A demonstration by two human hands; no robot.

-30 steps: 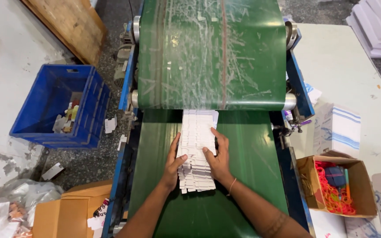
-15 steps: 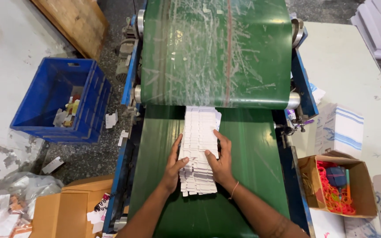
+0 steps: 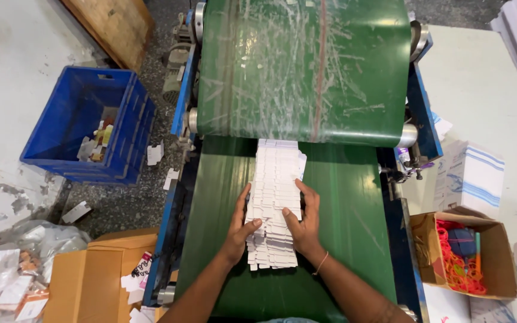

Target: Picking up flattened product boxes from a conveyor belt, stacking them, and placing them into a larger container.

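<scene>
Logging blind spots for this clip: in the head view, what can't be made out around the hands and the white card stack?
- Far end of the white card stack: it runs under the upper green belt, which hides it.
- Palms of the left hand and right hand: face down on the stack, so the grip is unclear.
- Contents of the blue crate: too small.
- Cardboard box with orange bands: other contents too small to tell.
</scene>
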